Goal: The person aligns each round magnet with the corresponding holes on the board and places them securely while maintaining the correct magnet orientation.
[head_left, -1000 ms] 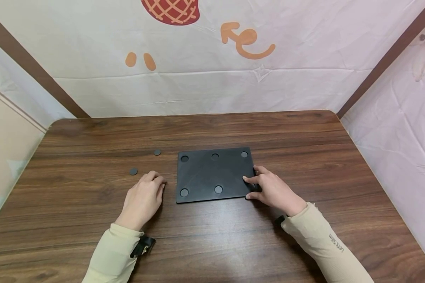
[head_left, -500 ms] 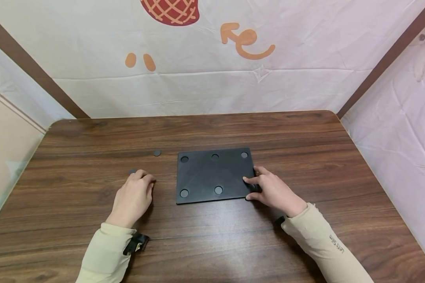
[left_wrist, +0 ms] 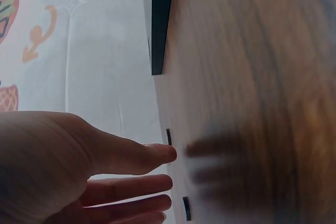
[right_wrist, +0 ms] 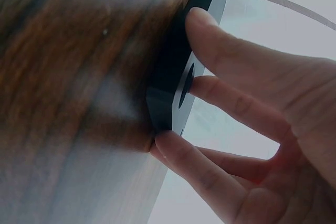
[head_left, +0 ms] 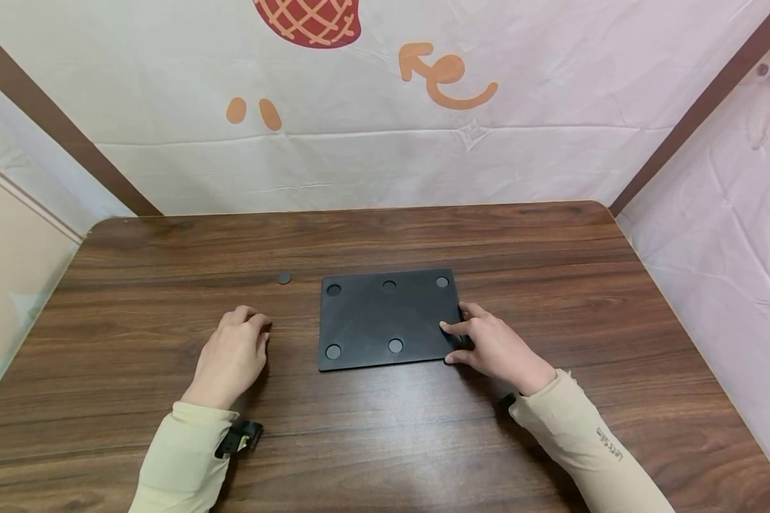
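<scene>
I see my left hand [head_left: 231, 354] palm down, fingers loosely curled, tips low near the surface; in the left wrist view the thumb [left_wrist: 142, 157] sticks out straight. My right hand [head_left: 490, 345] has thumb and fingers [right_wrist: 231, 66] spread, pinching a corner. Both forearms in beige sleeves [head_left: 567, 434] angle inward.

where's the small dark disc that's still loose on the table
In the head view the small dark disc lies on the wooden table, just off the black plate's far-left corner, beyond the left hand.
</scene>
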